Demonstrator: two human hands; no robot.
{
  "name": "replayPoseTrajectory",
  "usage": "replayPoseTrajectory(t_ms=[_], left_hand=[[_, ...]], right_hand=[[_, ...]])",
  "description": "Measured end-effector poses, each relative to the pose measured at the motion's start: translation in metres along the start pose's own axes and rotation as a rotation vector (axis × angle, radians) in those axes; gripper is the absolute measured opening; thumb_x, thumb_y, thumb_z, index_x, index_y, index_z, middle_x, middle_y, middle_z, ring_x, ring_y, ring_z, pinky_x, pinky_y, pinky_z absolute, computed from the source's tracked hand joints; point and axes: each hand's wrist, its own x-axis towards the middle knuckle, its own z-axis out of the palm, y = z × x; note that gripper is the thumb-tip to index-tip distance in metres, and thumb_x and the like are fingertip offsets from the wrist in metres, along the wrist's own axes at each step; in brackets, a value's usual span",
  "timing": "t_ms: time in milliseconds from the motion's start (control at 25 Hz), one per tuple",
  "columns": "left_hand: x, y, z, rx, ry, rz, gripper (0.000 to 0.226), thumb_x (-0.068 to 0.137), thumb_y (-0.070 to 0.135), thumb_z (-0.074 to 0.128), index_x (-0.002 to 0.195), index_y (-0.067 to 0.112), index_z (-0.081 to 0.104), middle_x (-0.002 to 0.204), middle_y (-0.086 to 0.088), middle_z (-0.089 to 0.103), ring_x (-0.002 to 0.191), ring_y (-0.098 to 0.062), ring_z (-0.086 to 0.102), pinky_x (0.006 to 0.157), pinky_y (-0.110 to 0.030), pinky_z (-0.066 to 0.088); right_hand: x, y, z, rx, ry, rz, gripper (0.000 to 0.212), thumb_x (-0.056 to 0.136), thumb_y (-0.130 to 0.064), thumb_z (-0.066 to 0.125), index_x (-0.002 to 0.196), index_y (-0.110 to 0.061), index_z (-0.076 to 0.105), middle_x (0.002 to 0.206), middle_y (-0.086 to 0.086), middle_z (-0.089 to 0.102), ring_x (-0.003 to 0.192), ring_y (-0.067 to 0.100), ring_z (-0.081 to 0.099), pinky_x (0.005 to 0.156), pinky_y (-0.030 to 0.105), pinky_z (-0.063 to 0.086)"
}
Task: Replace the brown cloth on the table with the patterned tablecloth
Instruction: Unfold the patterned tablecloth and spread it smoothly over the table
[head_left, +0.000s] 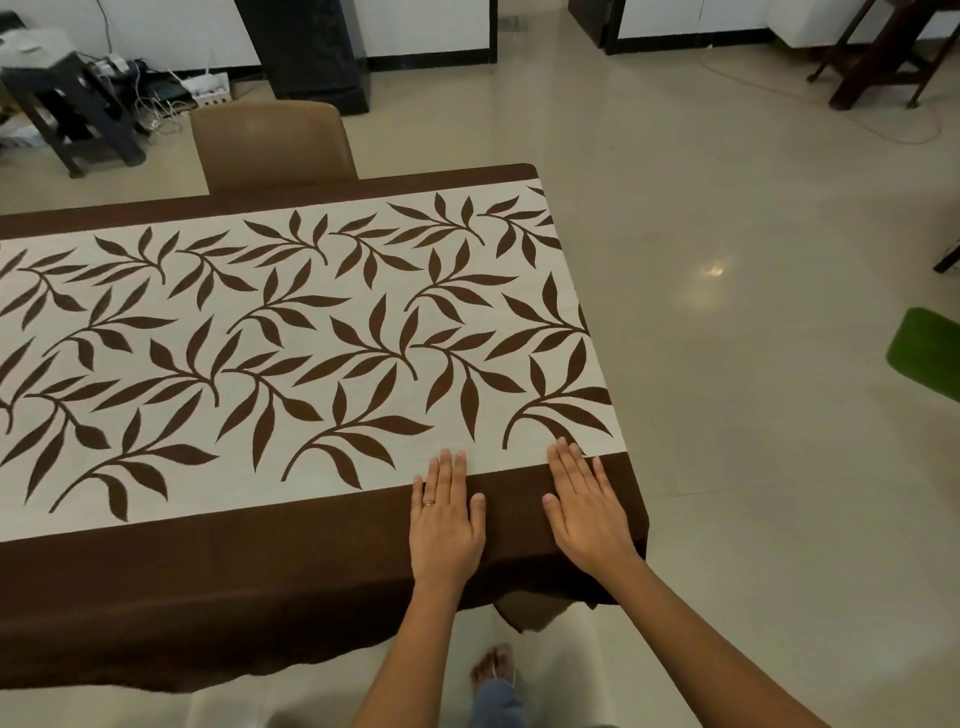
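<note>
Patterned tablecloth (291, 332): cream, brown leaf sprigs, brown border.

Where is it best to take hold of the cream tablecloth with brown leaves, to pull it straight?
Likely at the hanging brown border of the cream leaf-patterned tablecloth, pinched from the near side below the right hand: there it drapes free; on top it lies flat.

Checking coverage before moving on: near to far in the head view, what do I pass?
Foot → left hand and right hand, flat on the patterned tablecloth → brown chair → tall black unit.
</note>
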Motion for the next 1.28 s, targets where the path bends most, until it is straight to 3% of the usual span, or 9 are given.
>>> replayPoseTrajectory(t_ms=[200, 280, 440, 680, 800, 880, 1000, 1120, 1280], left_hand=[[-0.001, 0.015, -0.004, 0.010, 0.038, -0.062, 0.063, 0.095, 0.044, 0.007, 0.153, 0.020, 0.010, 0.160, 0.000, 0.006, 0.147, -0.015, -0.004, 0.117, -0.037, -0.008], [-0.005, 0.047, 0.000, -0.071, 0.080, -0.079, 0.061, 0.097, 0.041, 0.007, 0.152, 0.018, 0.017, 0.159, -0.002, 0.011, 0.147, -0.016, -0.001, 0.117, -0.038, -0.005], [-0.009, 0.095, 0.013, -0.171, 0.015, -0.131, 0.070, 0.091, 0.053, -0.011, 0.153, 0.024, 0.006, 0.160, 0.006, -0.001, 0.145, -0.006, -0.010, 0.117, -0.031, -0.010], [-0.010, 0.091, 0.024, -0.027, 0.041, -0.148, 0.060, 0.097, 0.048, 0.005, 0.153, 0.027, 0.008, 0.160, 0.008, 0.005, 0.146, -0.004, -0.004, 0.117, -0.030, -0.008], [-0.006, 0.099, 0.022, -0.006, 0.041, -0.202, 0.062, 0.095, 0.049, 0.003, 0.153, 0.027, 0.007, 0.159, 0.009, 0.001, 0.147, -0.009, -0.003, 0.116, -0.034, -0.011], [-0.005, 0.119, 0.022, 0.030, 0.071, -0.318, 0.061, 0.096, 0.044, 0.007, 0.153, 0.023, 0.010, 0.160, 0.003, 0.005, 0.148, -0.016, -0.003, 0.115, -0.037, -0.012], [0.004, 0.167, 0.032, -0.104, 0.189, -0.428, 0.057, 0.099, 0.040, 0.013, 0.152, 0.020, 0.018, 0.160, -0.004, 0.012, 0.146, -0.018, -0.004, 0.114, -0.036, -0.012], [0.018, 0.201, 0.047, -0.156, 0.228, -0.482, 0.064, 0.096, 0.046, 0.002, 0.150, 0.018, 0.024, 0.158, -0.006, 0.019, 0.146, -0.020, 0.005, 0.117, -0.038, -0.008], [0.017, 0.213, 0.057, -0.105, 0.261, -0.538, 0.063, 0.101, 0.041, 0.001, 0.144, 0.014, 0.036, 0.149, -0.011, 0.040, 0.140, -0.026, 0.027, 0.117, -0.038, 0.001]], right_hand=[[0.006, -0.003, -0.001, 0.026, -0.037, -0.042, 0.065, 0.096, -0.044, 0.009, 0.152, -0.015, -0.004, 0.160, -0.001, -0.010, 0.146, 0.012, -0.015, 0.119, 0.031, -0.010], [0.006, -0.004, 0.001, 0.003, -0.051, -0.109, 0.063, 0.098, -0.042, 0.013, 0.153, -0.012, 0.005, 0.161, 0.004, -0.001, 0.148, 0.016, -0.007, 0.118, 0.034, -0.006], [0.007, 0.003, 0.002, -0.052, -0.082, -0.186, 0.062, 0.097, -0.039, 0.023, 0.150, -0.007, 0.021, 0.159, 0.011, 0.015, 0.147, 0.024, 0.012, 0.115, 0.040, 0.006], [0.003, 0.069, -0.012, 0.028, -0.056, -0.214, 0.062, 0.098, -0.041, 0.014, 0.153, -0.013, 0.010, 0.160, 0.002, 0.005, 0.148, 0.014, -0.002, 0.120, 0.036, -0.001], [0.007, 0.108, -0.024, 0.080, -0.106, -0.229, 0.065, 0.095, -0.046, 0.006, 0.153, -0.019, -0.001, 0.160, -0.005, -0.008, 0.146, 0.012, -0.014, 0.120, 0.037, -0.004], [0.015, 0.113, -0.034, 0.109, -0.139, -0.303, 0.063, 0.096, -0.045, 0.007, 0.153, -0.021, -0.005, 0.158, -0.006, -0.013, 0.144, 0.009, -0.019, 0.120, 0.035, -0.005], [0.048, 0.107, -0.050, 0.087, -0.184, -0.451, 0.060, 0.099, -0.034, 0.019, 0.152, -0.018, -0.006, 0.158, -0.004, -0.015, 0.145, 0.010, -0.020, 0.119, 0.033, -0.007], [0.085, 0.106, -0.062, -0.001, -0.225, -0.569, 0.062, 0.094, -0.040, 0.006, 0.151, -0.017, -0.006, 0.158, -0.002, -0.015, 0.144, 0.011, -0.020, 0.121, 0.037, -0.003], [0.102, 0.108, -0.059, -0.066, -0.336, -0.823, 0.064, 0.096, -0.050, -0.008, 0.151, -0.019, -0.006, 0.159, -0.001, -0.014, 0.144, 0.009, -0.021, 0.120, 0.035, -0.008]])
